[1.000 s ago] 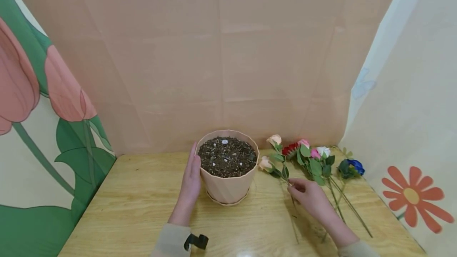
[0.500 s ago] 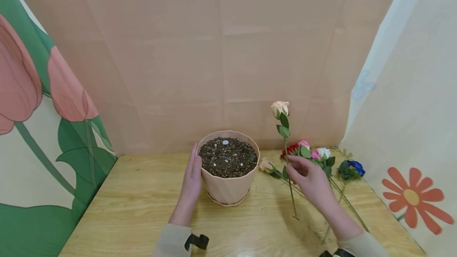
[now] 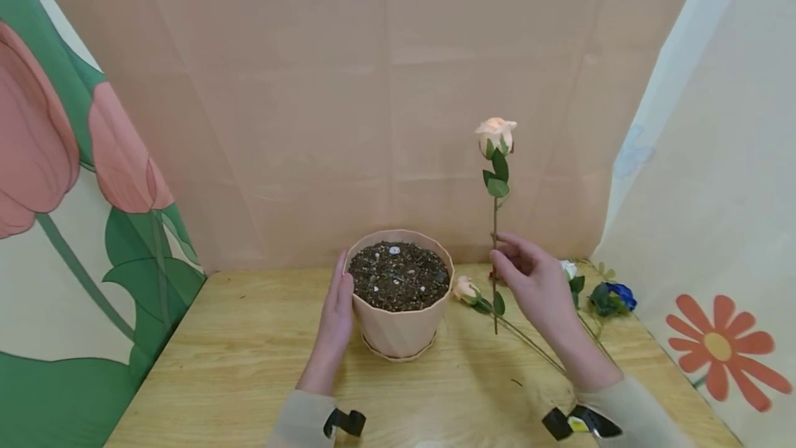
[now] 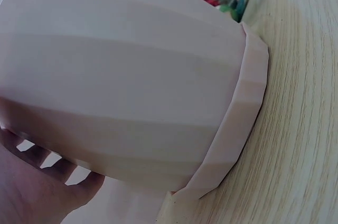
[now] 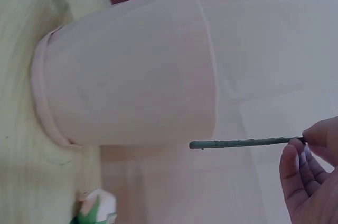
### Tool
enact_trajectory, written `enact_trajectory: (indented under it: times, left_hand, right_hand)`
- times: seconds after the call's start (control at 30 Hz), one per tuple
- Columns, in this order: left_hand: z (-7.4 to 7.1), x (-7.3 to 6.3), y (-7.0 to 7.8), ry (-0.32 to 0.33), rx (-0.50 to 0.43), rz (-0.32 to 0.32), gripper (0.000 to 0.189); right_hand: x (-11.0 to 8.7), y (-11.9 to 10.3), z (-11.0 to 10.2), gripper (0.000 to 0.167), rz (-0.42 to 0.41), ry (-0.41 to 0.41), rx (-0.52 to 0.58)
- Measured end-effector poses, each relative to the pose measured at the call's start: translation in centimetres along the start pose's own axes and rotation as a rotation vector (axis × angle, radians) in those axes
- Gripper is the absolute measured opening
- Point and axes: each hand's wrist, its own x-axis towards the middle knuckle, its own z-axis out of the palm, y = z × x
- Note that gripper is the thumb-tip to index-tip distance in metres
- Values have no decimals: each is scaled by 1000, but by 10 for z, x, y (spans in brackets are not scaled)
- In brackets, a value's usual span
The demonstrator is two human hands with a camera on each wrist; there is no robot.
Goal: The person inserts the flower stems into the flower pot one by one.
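Observation:
In the head view my right hand (image 3: 533,281) pinches the stem of a pale peach rose (image 3: 496,135) and holds it upright, right of the flowerpot. The bare lower stem (image 5: 243,143) sticks out past my fingertips in the right wrist view. My left hand (image 3: 336,310) rests with straight fingers against the left side of the pink flowerpot (image 3: 398,327), which is filled with dark soil (image 3: 401,275). In the left wrist view the fingers lie along the faceted wall of the pot (image 4: 121,76).
A second peach rose (image 3: 465,290) lies on the wooden table (image 3: 249,351) right of the pot. Behind my right hand lie a white rose (image 3: 569,269) and a blue rose (image 3: 620,294); other blooms are mostly hidden. A pinkish-brown sheet (image 3: 298,123) hangs behind.
My right hand has picked one peach rose up off the table and raised it upright; its stem end now hangs above the tabletop. The left hand stays at the pot.

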Motion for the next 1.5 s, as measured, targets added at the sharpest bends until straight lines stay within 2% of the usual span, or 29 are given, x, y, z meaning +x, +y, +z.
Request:
enact_trajectory:
  times: [0.13, 0.27, 0.5, 0.73, 0.83, 1.13, 1.5]
  left_hand:
    - [0, 0, -1, 0, 6, -13, 57]
    - [0, -1, 0, 8, 14, -27, 56]
    - [1, 0, -1, 8, 5, 2, 56]
    - [1, 0, -2, 17, 6, 6, 56]
    - [2, 1, -2, 16, -1, 13, 56]
    - [1, 0, -3, 7, 1, 24, 57]
    - [3, 0, -3, 13, 13, 23, 56]
  right_hand:
    - [9, -12, 3, 38, -11, 18, 18]
    - [18, -26, 7, 38, -35, 17, 81]
    - [36, -44, 21, 34, -105, 30, 176]
    - [55, -55, 43, 32, -156, 24, 252]
    - [61, -56, 54, 31, -181, 24, 246]
    - [71, -58, 89, 27, -233, -15, 136]
    - [82, -63, 126, 15, -242, -61, 142]
